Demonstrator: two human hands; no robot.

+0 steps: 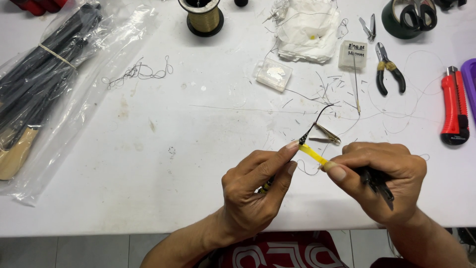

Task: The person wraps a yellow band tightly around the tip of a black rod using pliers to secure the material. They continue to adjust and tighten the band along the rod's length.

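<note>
1. The white bench (163, 164) is spread beneath both hands, littered with thread clippings.
2. A clear bag of black rods (44, 74) is laid far beyond the left hand, to its left.
3. A red utility knife (454, 106) and black pliers (388, 74) are set beyond the right hand; a spool of gold thread (202, 17) is stood well beyond the left.
4. The left hand (255, 191) is closed on a thin black-tipped piece (308, 130), pinched at thumb and forefinger.
5. The right hand (384, 178) is clenched around a dark tool (379, 184), its thumb pinching a yellow strip (313, 154).
6. The strip is stretched taut between both hands; the wrapping is judged partway done, with the strip's loose length left.
</note>
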